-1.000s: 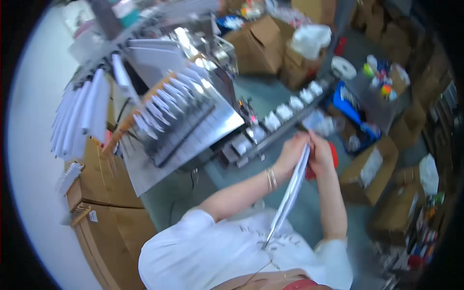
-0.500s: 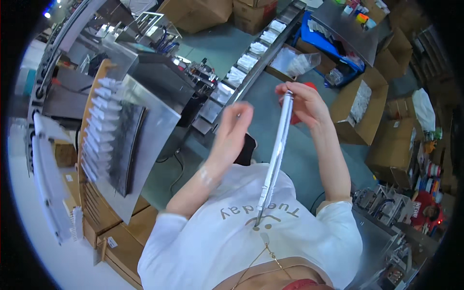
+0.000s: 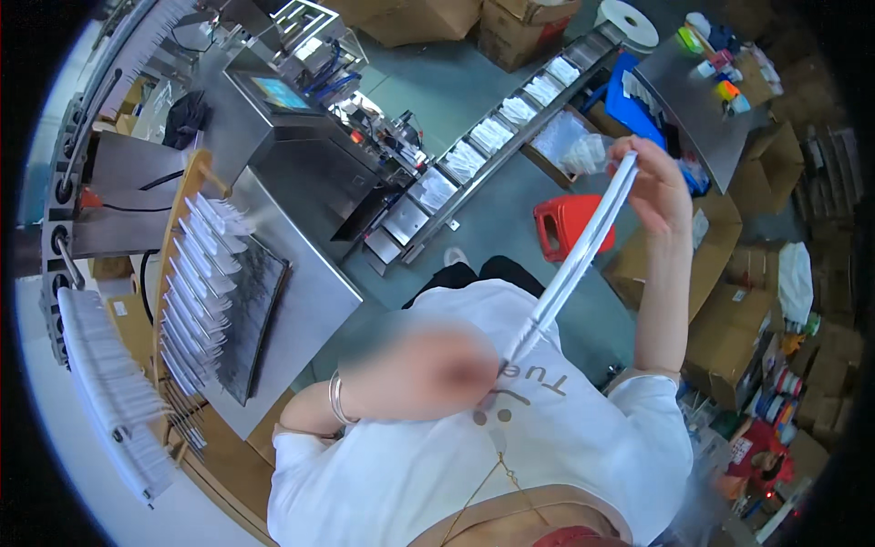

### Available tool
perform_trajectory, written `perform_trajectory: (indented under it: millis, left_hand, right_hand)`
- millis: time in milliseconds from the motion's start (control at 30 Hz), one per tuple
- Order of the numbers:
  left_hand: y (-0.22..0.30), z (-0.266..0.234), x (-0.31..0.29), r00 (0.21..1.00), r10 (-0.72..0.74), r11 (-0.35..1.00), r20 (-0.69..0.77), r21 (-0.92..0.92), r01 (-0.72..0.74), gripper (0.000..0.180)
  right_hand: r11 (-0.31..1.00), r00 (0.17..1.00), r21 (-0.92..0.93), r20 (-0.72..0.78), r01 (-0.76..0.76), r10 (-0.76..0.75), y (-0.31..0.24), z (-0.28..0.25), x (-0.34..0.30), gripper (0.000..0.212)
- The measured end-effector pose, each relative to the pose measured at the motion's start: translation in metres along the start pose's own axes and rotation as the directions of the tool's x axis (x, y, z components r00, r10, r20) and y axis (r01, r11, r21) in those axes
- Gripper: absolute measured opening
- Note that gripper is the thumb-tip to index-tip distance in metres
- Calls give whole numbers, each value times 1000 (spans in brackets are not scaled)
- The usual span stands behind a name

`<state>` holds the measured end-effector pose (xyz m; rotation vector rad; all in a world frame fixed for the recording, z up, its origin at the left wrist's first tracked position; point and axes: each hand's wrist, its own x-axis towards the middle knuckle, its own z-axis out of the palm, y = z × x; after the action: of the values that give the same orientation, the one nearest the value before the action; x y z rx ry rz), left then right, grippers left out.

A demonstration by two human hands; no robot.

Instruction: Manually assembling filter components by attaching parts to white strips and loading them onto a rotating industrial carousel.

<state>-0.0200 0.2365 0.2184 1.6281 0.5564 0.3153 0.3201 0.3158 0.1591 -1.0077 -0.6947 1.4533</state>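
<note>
A long, narrow strip of shiny white material (image 3: 583, 246) slants across in front of my white shirt. At its far upper end, the fingers of my right hand (image 3: 654, 187) are closed on it. My left hand (image 3: 428, 369) is close to its near lower end and smeared by motion. Its fingers cannot be made out, and whether it touches the strip is unclear. The strip's lower tip is hidden at that hand.
Left, a wooden rack (image 3: 173, 251) carries several white pieces over a metal table (image 3: 314, 305). Ahead, a conveyor (image 3: 474, 169) holds white bundles in trays. A red plastic container (image 3: 558, 228) stands on the floor. Open cardboard boxes (image 3: 743, 342) fill the right.
My right hand has moved right and slightly upward with the strip's upper end. The left hand has come down toward the strip's lower end. The whole view has shifted a little.
</note>
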Motion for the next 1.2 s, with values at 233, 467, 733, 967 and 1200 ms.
perform_trajectory:
  millis: [233, 467, 733, 967, 1200]
  left_hand:
    - [4, -63, 32, 528, 325, 847, -785, 490, 206, 8]
    - [20, -120, 57, 64, 548, 812, -834, 549, 196, 15]
    - [44, -151, 78, -107, 563, 820, -819, 539, 191, 16]
    - [63, -168, 102, 29, 654, 731, -756, 642, 231, 22]
    - [98, -192, 134, 276, 620, 708, -734, 675, 207, 22]
  right_hand:
    - [951, 948, 58, 77, 305, -309, -70, 13, 81, 25]
    - [893, 763, 109, 481, 437, -432, -114, 53, 146, 23]
    - [962, 735, 161, 621, 220, -272, -118, 71, 234, 19]
    - [956, 725, 291, 665, -32, -178, -107, 60, 285, 17]
    - [931, 761, 357, 624, -73, -179, -111, 41, 312, 16]
